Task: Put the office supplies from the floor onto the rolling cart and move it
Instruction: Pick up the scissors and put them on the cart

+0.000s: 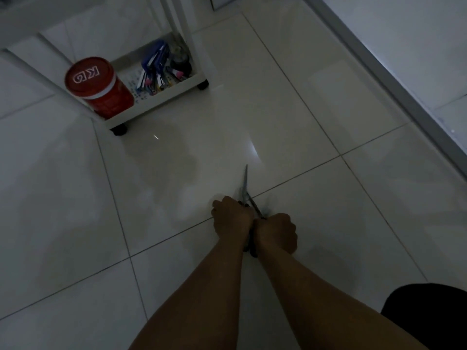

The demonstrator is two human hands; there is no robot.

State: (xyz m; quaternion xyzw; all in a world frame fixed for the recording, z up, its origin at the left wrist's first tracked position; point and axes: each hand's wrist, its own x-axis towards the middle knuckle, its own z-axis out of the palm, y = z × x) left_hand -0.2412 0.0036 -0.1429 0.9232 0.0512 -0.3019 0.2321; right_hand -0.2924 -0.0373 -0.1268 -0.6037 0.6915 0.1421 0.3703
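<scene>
Both forearms reach straight out and low over the floor (328,84), wrists pressed side by side, knuckles up. The left hand (231,218) and right hand (275,232) are curled into fists around the dark handles of a pair of scissors (245,185), so each grip is closed on the scissors, though the fingers themselves are tucked under and hidden. One blade points forward and away from the person, a second shows angled down toward the right wrist, so the scissors look partly open. Whether they rest on the tile or are just lifted off it, I cannot tell in this dim light.

That is the risk: with the blades apart and two hands crowded on the handles, a squeeze or a slip could nip skin, and carrying them point-first invites a jab against the cart. Low light makes the thin blade hard to track, too.

Farther ahead, well apart from the hands, stands the white rolling cart (161,97) on black wheels. Its bottom shelf carries a red canister (97,84) at the left and a cluster of pens and markers (159,72) beside it, so the scissors look like one of the last pieces to load.
</scene>
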